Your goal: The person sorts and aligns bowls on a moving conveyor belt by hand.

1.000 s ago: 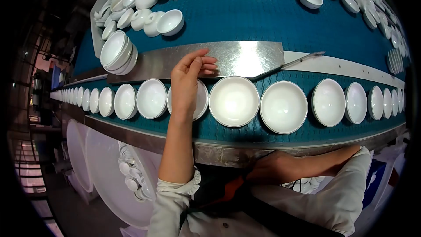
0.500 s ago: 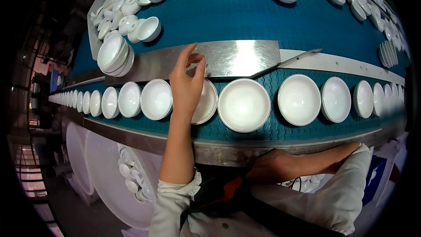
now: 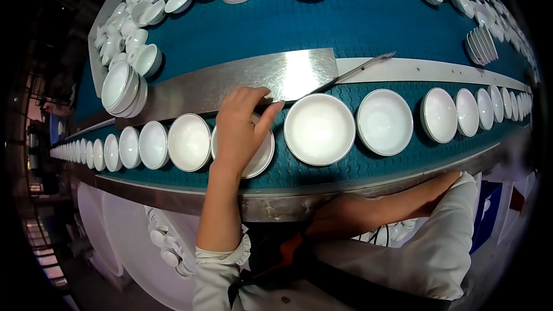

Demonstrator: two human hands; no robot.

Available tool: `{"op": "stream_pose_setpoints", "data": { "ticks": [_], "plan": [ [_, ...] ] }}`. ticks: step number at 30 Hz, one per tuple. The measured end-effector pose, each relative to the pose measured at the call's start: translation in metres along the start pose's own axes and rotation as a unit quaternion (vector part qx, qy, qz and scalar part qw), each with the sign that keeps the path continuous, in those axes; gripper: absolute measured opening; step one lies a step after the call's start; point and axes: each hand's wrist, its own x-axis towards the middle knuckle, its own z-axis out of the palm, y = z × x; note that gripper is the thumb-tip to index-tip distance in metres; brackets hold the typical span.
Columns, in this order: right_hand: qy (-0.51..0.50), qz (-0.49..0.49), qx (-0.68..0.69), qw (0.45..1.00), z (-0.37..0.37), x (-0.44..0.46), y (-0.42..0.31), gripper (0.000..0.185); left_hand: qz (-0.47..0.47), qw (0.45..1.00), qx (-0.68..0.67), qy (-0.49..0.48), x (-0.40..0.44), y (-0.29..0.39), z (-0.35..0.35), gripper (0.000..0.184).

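My left hand [image 3: 245, 126] is held over a white bowl [image 3: 264, 158] in the front row and hides much of it. Its thumb and curved fingers stand apart, with nothing visible between them; whether a fingertip touches the bowl I cannot tell. To its right sits another white bowl [image 3: 319, 129], open side facing me, followed by a further bowl [image 3: 385, 122]. My right hand [image 3: 337, 214] lies low against my body, below the metal edge [image 3: 276, 207]. Shadow hides its fingers.
A steel plate [image 3: 242, 80] and a white strip [image 3: 426, 71] divide the blue belt [image 3: 230, 34]. A thin dark-handled tool [image 3: 357, 72] crosses them. Stacked bowls [image 3: 124, 89] stand at the left end. Several bowls lie farther back. A large whitish tub [image 3: 124, 242] is lower left.
My left hand has come down closer to the row, its fingers bending more. The row of bowls has shifted left past the steel plate, and my view has turned slightly right. My right hand stays low.
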Motion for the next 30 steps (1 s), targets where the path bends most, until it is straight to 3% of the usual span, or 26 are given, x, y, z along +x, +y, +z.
{"op": "stream_pose_setpoints", "data": {
  "ticks": [2, 4, 8, 10, 12, 15, 18, 19, 20, 24, 26, 28, 29, 30],
  "plan": [
    [-0.005, 0.001, -0.003, 1.0, -0.005, -0.01, -0.001, 0.018, -0.126, 0.975, -0.075, -0.168, -0.001, 0.023, 0.007, 0.025],
    [0.002, 0.006, -0.007, 1.0, -0.009, -0.02, -0.003, 0.017, -0.138, 0.95, 0.045, -0.277, 0.0, 0.028, 0.013, 0.023],
    [0.004, 0.003, -0.009, 1.0, -0.017, -0.04, -0.003, 0.018, -0.212, 0.936, 0.033, -0.279, 0.004, 0.036, 0.016, 0.021],
    [0.012, -0.001, -0.003, 1.0, -0.02, -0.049, -0.003, 0.017, -0.169, 0.97, -0.04, -0.173, 0.002, 0.038, 0.024, 0.025],
    [0.011, -0.003, -0.003, 1.0, -0.024, -0.059, -0.003, 0.017, -0.156, 0.975, -0.041, -0.154, 0.007, 0.047, 0.034, 0.028],
    [0.009, -0.005, -0.005, 1.0, -0.032, -0.073, -0.004, 0.017, -0.043, 0.998, -0.021, -0.049, 0.014, 0.067, 0.049, 0.026],
    [0.0, -0.002, -0.011, 1.0, -0.038, -0.088, -0.006, 0.017, -0.009, 0.994, -0.048, -0.099, 0.015, 0.085, 0.068, 0.032],
    [-0.007, 0.0, -0.017, 1.0, -0.041, -0.092, -0.007, 0.017, -0.042, 0.984, -0.076, -0.153, 0.015, 0.092, 0.074, 0.039],
    [-0.008, -0.001, -0.016, 1.0, -0.043, -0.096, -0.009, 0.017, -0.031, 0.976, -0.02, -0.213, 0.017, 0.099, 0.075, 0.034],
    [0.012, 0.003, -0.015, 1.0, -0.052, -0.116, -0.012, 0.017, -0.119, 0.961, -0.013, -0.25, 0.019, 0.102, 0.081, 0.025],
    [0.02, 0.003, -0.017, 1.0, -0.055, -0.126, -0.012, 0.017, -0.131, 0.961, -0.016, -0.243, 0.023, 0.111, 0.083, 0.026],
    [0.017, -0.013, -0.017, 1.0, -0.059, -0.137, -0.011, 0.015, -0.177, 0.97, -0.089, -0.138, 0.026, 0.118, 0.094, 0.024],
    [0.018, -0.011, -0.019, 1.0, -0.062, -0.142, -0.012, 0.015, -0.116, 0.988, -0.042, -0.095, 0.028, 0.123, 0.099, 0.022],
    [0.026, -0.01, -0.001, 1.0, -0.062, -0.146, -0.012, 0.012, -0.113, 0.988, -0.044, -0.095, 0.03, 0.129, 0.102, 0.022]
  ]
}}
